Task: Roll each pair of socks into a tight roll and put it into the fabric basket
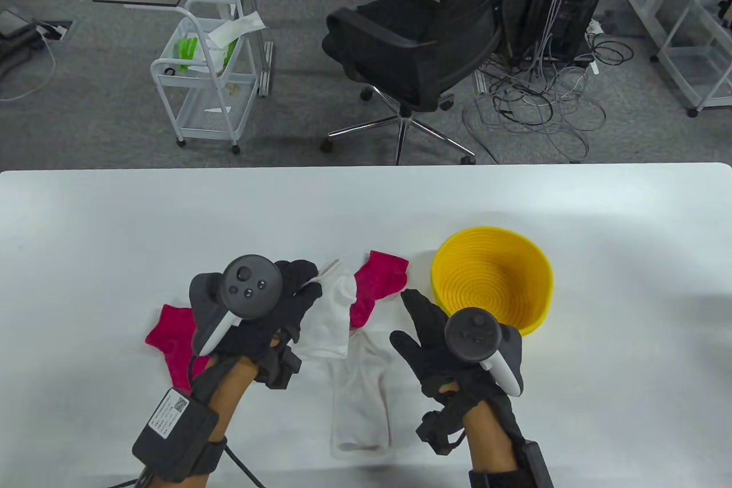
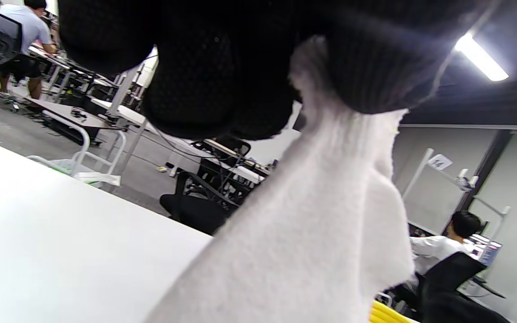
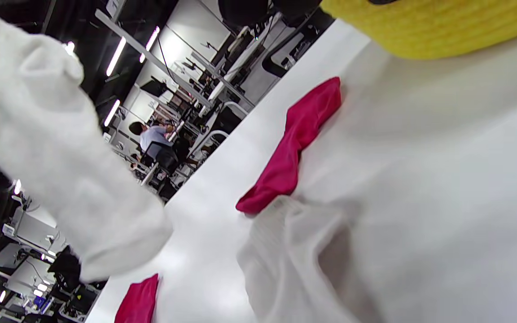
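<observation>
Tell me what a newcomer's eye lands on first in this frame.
Probably the bright yellow basket, standing empty at the table's right, and the two magenta socks, one beside the basket, one at the left. Next, the left hand pinching a white sock up off the table, while the right hand hovers open above a second white sock.

Your left hand sits lower left of centre in the table view, forearm entering from the bottom edge, fingers curled and pinching white fabric at their tips. Your right hand is lower right of centre, fingers spread straight, holding nothing.
</observation>
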A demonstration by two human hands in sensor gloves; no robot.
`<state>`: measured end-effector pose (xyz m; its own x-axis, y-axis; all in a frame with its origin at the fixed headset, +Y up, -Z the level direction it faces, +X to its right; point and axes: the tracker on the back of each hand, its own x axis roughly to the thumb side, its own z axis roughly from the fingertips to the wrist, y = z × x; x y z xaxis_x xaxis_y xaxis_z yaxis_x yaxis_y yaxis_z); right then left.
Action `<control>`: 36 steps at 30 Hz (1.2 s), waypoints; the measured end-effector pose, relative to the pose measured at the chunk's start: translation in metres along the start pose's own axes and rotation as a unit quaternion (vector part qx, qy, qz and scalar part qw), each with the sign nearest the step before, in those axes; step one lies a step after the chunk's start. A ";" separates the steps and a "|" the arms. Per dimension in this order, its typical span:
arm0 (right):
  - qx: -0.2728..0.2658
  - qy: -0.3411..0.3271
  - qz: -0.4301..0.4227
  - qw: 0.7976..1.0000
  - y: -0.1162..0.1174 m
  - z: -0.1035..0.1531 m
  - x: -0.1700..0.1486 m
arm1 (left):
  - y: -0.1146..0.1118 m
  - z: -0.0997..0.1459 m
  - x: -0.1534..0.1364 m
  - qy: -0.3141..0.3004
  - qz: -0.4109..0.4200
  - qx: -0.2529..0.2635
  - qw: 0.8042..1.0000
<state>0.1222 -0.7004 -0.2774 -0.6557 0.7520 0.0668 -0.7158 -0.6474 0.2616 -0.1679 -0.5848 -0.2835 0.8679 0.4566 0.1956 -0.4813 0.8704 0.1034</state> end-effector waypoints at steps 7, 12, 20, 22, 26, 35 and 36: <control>-0.008 0.003 0.001 1.000 -0.003 0.001 -0.002 | -0.009 0.035 0.018 -0.044 0.022 -0.021 0.999; -0.013 0.000 0.000 1.000 -0.004 0.002 -0.002 | -0.017 0.056 0.024 -0.069 0.034 -0.037 0.996; -0.009 0.005 0.003 1.000 -0.002 0.001 -0.002 | -0.022 0.084 0.031 -0.100 0.067 -0.087 0.989; -0.008 0.005 0.006 1.000 -0.002 0.001 -0.002 | -0.023 0.089 0.032 -0.105 0.082 -0.096 0.986; -0.008 0.006 0.005 1.000 -0.002 0.001 -0.002 | -0.028 0.095 0.032 -0.108 0.105 -0.117 0.982; -0.006 0.009 0.006 1.000 -0.003 0.002 -0.002 | -0.061 0.091 0.019 -0.084 0.144 -0.165 0.972; -0.006 0.009 0.006 1.000 -0.003 0.002 -0.002 | -0.063 0.090 0.019 -0.084 0.145 -0.165 0.972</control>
<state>0.1255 -0.6998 -0.2767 -0.6684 0.7419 0.0529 -0.7105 -0.6579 0.2497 -0.1323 -0.6475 -0.1984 0.6559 0.6794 0.3290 -0.6131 0.7337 -0.2931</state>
